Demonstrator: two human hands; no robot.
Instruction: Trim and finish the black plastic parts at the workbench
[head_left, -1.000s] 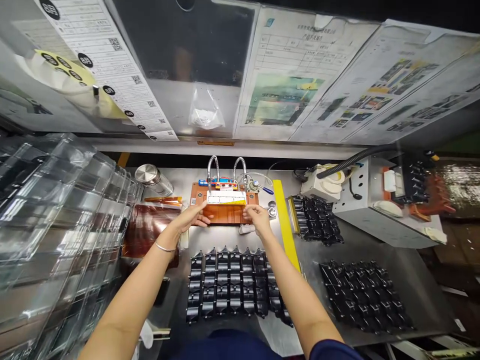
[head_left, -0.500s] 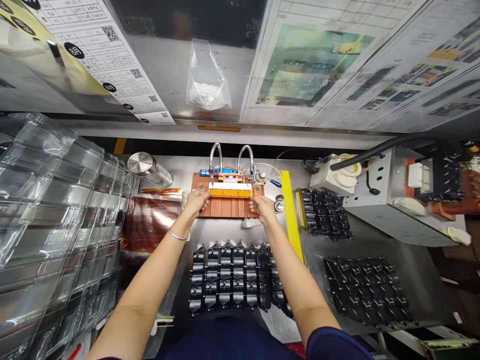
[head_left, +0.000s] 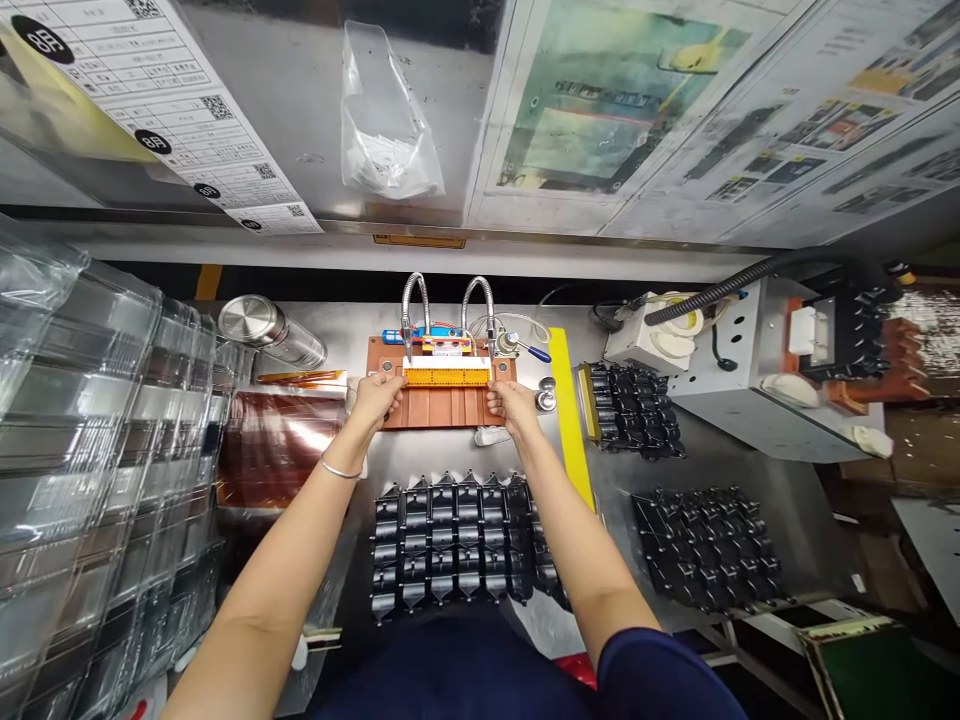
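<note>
A yellow-orange strip [head_left: 447, 378] with a white upper edge lies across a reddish-brown fixture [head_left: 442, 412]. My left hand [head_left: 379, 396] pinches its left end and my right hand [head_left: 511, 402] pinches its right end, fingers closed on both sides. Two curved metal hoses [head_left: 415, 290] arch over the fixture and end close to the strip. Behind the strip sits a blue cylinder [head_left: 394, 337], and a valve with a blue lever [head_left: 538, 354] is at the right. Several ribbed black parts [head_left: 442, 545] lie in rows between my forearms.
A metal-lidded bottle [head_left: 251, 320] and copper-coloured sheets [head_left: 274, 450] are left of the fixture, beside stacked clear plastic trays [head_left: 97, 430]. To the right are yellow tape [head_left: 571, 440], more black parts [head_left: 709, 550] and a grey machine [head_left: 757, 400]. A plastic bag [head_left: 390, 150] hangs behind.
The camera view has shifted, so the bench appears slightly further left and higher. Both hands still hold the strip's ends over the fixture.
</note>
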